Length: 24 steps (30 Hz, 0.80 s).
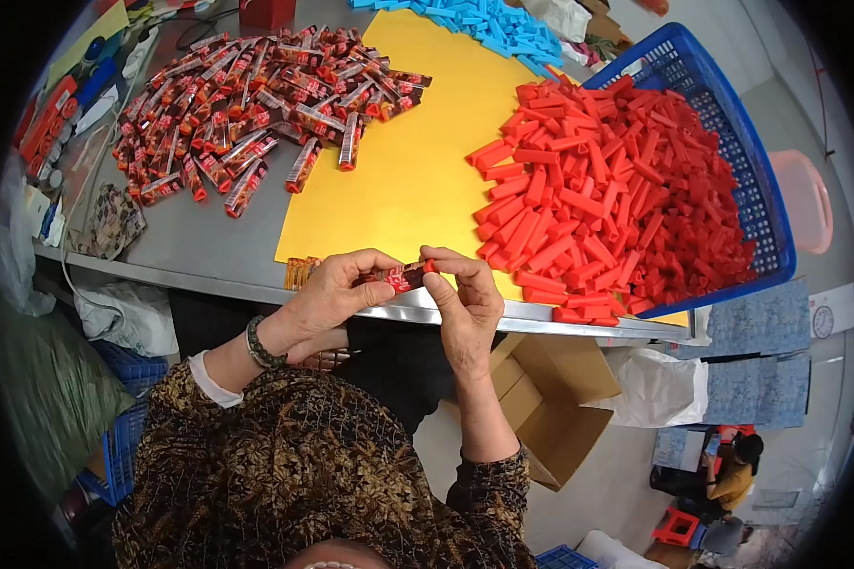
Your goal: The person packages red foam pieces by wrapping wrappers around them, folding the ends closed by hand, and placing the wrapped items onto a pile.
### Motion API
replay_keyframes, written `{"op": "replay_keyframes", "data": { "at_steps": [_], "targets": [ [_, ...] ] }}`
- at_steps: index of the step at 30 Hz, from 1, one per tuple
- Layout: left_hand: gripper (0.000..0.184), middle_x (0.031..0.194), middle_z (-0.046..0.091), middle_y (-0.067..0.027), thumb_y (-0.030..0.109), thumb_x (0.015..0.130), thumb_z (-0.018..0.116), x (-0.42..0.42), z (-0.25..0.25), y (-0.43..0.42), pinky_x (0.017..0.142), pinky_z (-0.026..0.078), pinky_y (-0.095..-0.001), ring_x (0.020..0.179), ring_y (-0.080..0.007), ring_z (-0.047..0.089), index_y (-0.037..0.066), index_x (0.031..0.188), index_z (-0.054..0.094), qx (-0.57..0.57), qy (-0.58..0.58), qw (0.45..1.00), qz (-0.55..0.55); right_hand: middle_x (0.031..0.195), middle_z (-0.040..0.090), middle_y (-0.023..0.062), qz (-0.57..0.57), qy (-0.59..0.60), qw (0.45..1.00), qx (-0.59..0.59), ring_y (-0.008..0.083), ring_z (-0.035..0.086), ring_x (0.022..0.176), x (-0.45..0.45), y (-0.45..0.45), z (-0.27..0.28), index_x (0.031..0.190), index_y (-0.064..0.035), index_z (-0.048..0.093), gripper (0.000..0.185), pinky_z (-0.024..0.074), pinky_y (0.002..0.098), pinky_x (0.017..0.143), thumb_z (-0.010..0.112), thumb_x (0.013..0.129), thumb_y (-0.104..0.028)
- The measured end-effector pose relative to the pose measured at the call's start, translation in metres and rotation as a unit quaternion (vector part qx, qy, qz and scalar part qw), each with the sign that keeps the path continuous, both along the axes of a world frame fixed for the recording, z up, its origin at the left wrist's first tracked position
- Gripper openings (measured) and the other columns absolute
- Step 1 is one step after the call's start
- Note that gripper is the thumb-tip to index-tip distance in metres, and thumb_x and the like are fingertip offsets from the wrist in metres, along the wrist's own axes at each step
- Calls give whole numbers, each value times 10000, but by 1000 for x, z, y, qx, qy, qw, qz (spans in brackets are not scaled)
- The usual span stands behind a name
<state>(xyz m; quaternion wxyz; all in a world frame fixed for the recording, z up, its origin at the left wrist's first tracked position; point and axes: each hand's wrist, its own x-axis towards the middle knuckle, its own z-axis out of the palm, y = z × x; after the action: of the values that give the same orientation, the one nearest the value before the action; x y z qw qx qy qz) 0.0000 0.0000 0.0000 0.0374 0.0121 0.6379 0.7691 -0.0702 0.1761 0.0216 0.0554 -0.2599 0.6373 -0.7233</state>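
Note:
My left hand (337, 287), with a beaded bracelet at the wrist, is closed on a small red tube in a dark printed wrapper (403, 278). The fingertips of my right hand (467, 302) pinch the red end of the same tube. Both hands are just over the table's front edge. Beside my left hand lies a small stack of orange-gold printed wrappers (300, 273). A large heap of bare red plastic tubes (579, 209) spreads to the right of my hands. Farther left is a pile of wrapped red tubes (247, 114).
A yellow sheet (399, 171) covers part of the metal table (228, 247). The blue basket (778, 223) lies tipped behind the red tubes, and blue pieces (489, 24) lie at the back. An open cardboard box (550, 403) stands below. Another person (731, 474) sits at lower right.

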Motion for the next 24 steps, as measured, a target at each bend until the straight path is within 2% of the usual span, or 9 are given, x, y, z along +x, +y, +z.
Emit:
{"op": "replay_keyframes", "data": {
  "at_steps": [2,5,11,20,24],
  "targets": [
    [278,986,624,-7,103,924,611,1,0,4,783,482,-203,866,-49,555,-11,1175,576,-24,48,998,32,1042,690,91,-24,57,998,27,193,635,990,0,-1,-1,953,-20,625,134,368,437,1061,695,842,-52],
    [262,998,629,-1,90,896,637,0,3,8,825,465,-224,904,-61,561,-2,1140,607,-20,65,996,63,1011,695,90,-52,43,997,24,200,641,974,2,-2,0,955,-19,628,138,372,436,1054,696,840,-56],
    [267,1012,634,-4,89,900,633,1,4,7,852,465,-234,925,-67,568,-5,1149,605,9,40,997,64,1025,676,138,-106,140,981,86,239,645,972,7,-3,5,982,-2,644,199,434,407,981,726,803,-34],
    [271,1044,636,-20,87,913,616,3,5,8,874,464,-227,952,-70,570,-13,1165,601,58,29,996,59,1014,664,163,-96,227,964,105,269,647,942,6,-5,0,978,14,667,181,490,355,865,715,805,-9],
    [256,1040,637,-18,78,921,603,3,6,9,856,474,-223,950,-69,576,-14,1161,602,65,26,995,68,1009,662,163,-103,224,963,108,270,650,935,8,-8,2,968,18,669,159,502,352,842,700,813,1]
  ]
}}
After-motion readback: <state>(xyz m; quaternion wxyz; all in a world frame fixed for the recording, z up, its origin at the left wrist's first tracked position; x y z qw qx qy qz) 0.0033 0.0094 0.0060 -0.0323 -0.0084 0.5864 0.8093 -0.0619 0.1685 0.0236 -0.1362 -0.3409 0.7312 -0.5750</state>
